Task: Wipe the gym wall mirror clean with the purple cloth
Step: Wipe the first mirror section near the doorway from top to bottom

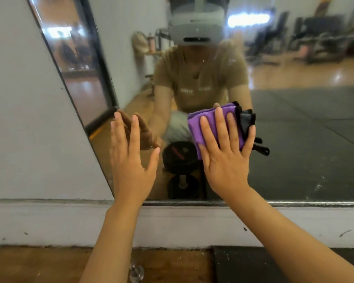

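A: Item one, left side?

B: Left hand (pixel 131 160), fingers straight and spread, holding nothing, fingertips at the mirror (pixel 294 139) near its left edge. Whether they touch the glass I cannot tell.

A: Item two?

B: Purple cloth (pixel 211 127), folded into a thick pad with black edging, low on the mirror, right of the left hand.

A: Handling?

B: Judged light, soft and limp; no firm shape of its own. It should slide easily on smooth glass, so it likely wants flat pressure over its middle, not a pinch at a corner. The loose black folds at its right could flop open.

A: Item three?

B: Right hand (pixel 227 156), fingers straight and splayed, laid flat over the cloth, pressing it against the glass. The cloth sits under the fingers and sticks out past them at the far and left edges.

A: The mirror itself?

B: Rigid, fixed, breakable. Firm pressure, not hard.
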### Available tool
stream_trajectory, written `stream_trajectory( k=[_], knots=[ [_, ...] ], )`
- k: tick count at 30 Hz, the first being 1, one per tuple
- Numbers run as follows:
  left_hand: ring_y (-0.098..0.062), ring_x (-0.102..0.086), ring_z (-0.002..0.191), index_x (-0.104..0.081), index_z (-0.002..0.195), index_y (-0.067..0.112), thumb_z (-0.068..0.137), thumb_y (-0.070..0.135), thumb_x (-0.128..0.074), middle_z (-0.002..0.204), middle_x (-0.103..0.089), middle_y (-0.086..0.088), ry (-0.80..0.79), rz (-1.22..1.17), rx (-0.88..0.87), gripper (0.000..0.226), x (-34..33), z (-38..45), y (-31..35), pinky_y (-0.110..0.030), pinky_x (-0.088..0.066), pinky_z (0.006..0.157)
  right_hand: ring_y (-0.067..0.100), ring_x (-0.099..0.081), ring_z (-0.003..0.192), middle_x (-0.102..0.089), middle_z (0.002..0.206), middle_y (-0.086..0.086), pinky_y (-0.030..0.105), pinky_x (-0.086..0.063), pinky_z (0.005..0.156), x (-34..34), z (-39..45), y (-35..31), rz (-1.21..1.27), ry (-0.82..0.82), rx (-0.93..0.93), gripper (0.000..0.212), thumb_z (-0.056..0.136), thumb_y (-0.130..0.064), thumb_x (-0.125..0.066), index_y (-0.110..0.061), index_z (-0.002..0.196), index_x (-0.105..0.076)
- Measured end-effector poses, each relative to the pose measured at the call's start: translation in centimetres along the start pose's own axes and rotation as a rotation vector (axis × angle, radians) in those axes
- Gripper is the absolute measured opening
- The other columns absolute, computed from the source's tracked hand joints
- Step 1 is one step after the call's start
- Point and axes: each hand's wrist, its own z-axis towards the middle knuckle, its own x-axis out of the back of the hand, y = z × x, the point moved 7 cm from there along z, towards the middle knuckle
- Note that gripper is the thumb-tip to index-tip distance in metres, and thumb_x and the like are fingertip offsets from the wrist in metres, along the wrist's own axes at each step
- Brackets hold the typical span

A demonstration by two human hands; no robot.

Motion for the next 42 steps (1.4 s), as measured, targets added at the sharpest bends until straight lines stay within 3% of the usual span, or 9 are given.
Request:
stream_trajectory(
  k=[3, 7, 12, 16, 19, 24, 29, 35, 42],
  knots=[
    [-0.029, -0.005, 0.156, -0.018, 0.161, 0.02, 0.096, 0.05, -0.048, 0.169, -0.002, -0.01, 0.001, 0.02, -0.031, 0.078, 0.1, -0.1, -0.5, -0.054, -0.023, 0.121, 0.019, 0.001, 0.157, -0.008, 0.17, 0.004, 0.054, 0.004, 0.124, -1.0, -2.7, -0.6, 0.0, -0.025, 0.081, 0.058, 0.106, -0.034, -0.041, -0.026, 0.16, -0.022],
    [-0.029, -0.005, 0.156, -0.019, 0.161, 0.018, 0.096, 0.045, -0.053, 0.169, -0.002, -0.011, 0.0, 0.012, -0.043, 0.078, 0.1, -0.3, -0.7, -0.056, -0.024, 0.121, 0.015, -0.02, 0.152, 0.007, 0.171, -0.005, 0.049, 0.008, 0.125, -4.3, -13.3, -2.5, -0.053, -0.359, 0.471, 0.096, 0.084, -0.026, -0.065, -0.03, 0.163, -0.01],
    [-0.02, 0.003, 0.156, -0.017, 0.161, 0.022, 0.095, 0.039, -0.057, 0.17, 0.0, -0.008, -0.035, 0.02, -0.035, 0.08, 0.6, -0.2, -1.3, -0.043, -0.013, 0.122, 0.006, -0.014, 0.151, -0.002, 0.169, -0.01, 0.043, 0.009, 0.126, -4.9, -16.2, -1.7, -0.074, -0.529, 0.579, 0.072, 0.093, -0.027, -0.033, -0.03, 0.162, -0.014],
    [-0.018, 0.007, 0.156, -0.015, 0.162, 0.024, 0.095, 0.04, -0.056, 0.17, 0.004, -0.003, -0.05, -0.005, -0.023, 0.08, 0.5, -0.4, -1.9, -0.039, -0.009, 0.122, 0.01, -0.022, 0.151, 0.004, 0.17, -0.01, 0.043, 0.006, 0.126, -3.4, -10.9, -1.4, -0.031, -0.323, 0.458, 0.069, 0.098, -0.031, -0.038, -0.031, 0.162, -0.013],
    [-0.02, 0.006, 0.156, -0.014, 0.162, 0.023, 0.096, 0.039, -0.056, 0.17, 0.005, -0.004, -0.057, 0.006, -0.014, 0.08, 0.4, -0.6, -2.1, -0.037, -0.007, 0.123, 0.013, -0.006, 0.157, 0.0, 0.171, -0.006, 0.047, 0.005, 0.125, -1.3, -4.1, -0.2, 0.032, -0.106, 0.19, 0.054, 0.107, -0.036, -0.035, -0.029, 0.159, -0.022],
    [-0.017, 0.009, 0.156, -0.01, 0.162, 0.026, 0.096, 0.041, -0.056, 0.167, 0.015, 0.008, -0.049, 0.011, -0.024, 0.082, 0.3, -0.8, -2.6, -0.04, -0.009, 0.123, 0.019, 0.001, 0.157, 0.0, 0.17, -0.001, 0.053, 0.007, 0.124, -0.8, -1.8, -0.2, 0.005, -0.024, 0.074, 0.057, 0.11, -0.038, -0.034, -0.027, 0.162, -0.014],
    [-0.016, 0.01, 0.155, -0.013, 0.162, 0.023, 0.095, 0.04, -0.057, 0.168, 0.012, 0.004, -0.044, 0.007, -0.022, 0.082, 0.3, -0.9, -2.9, -0.042, -0.011, 0.122, 0.017, 0.003, 0.157, 0.0, 0.171, -0.002, 0.051, 0.007, 0.124, -3.3, -9.0, -2.4, -0.033, -0.179, 0.329, 0.07, 0.098, -0.036, -0.051, -0.03, 0.16, -0.019],
    [-0.022, 0.005, 0.156, -0.014, 0.162, 0.022, 0.095, 0.028, -0.069, 0.17, 0.003, -0.005, -0.056, 0.004, -0.009, 0.086, 0.6, -1.1, -3.7, -0.049, -0.017, 0.122, 0.015, 0.008, 0.157, 0.009, 0.171, -0.006, 0.047, 0.01, 0.125, -5.2, -13.9, -1.9, -0.105, -0.414, 0.493, 0.126, 0.071, -0.028, -0.087, -0.03, 0.163, -0.001],
    [-0.016, 0.01, 0.156, -0.003, 0.162, 0.029, 0.092, 0.024, -0.072, 0.168, 0.017, 0.009, -0.096, 0.036, -0.041, 0.098, 0.5, -1.9, -5.1, -0.044, -0.019, 0.118, 0.014, -0.004, 0.156, 0.003, 0.171, -0.006, 0.046, 0.008, 0.126, -3.5, -7.1, -3.3, -0.09, -0.257, 0.585, 0.071, 0.1, -0.035, -0.043, -0.031, 0.163, -0.011]
  ],
)
